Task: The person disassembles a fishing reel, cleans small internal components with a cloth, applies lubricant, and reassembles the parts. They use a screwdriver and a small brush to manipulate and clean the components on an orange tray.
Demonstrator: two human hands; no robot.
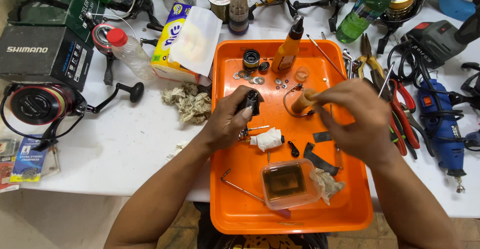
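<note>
Over one orange tray (227, 214), two hands, left hand (227, 121) gripping one black reel part (251, 100), right hand (357, 119)

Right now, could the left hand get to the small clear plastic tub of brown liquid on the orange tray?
Probably yes. The left hand holds a small black part, but the small clear plastic tub sits close below with bare orange tray between.
</note>
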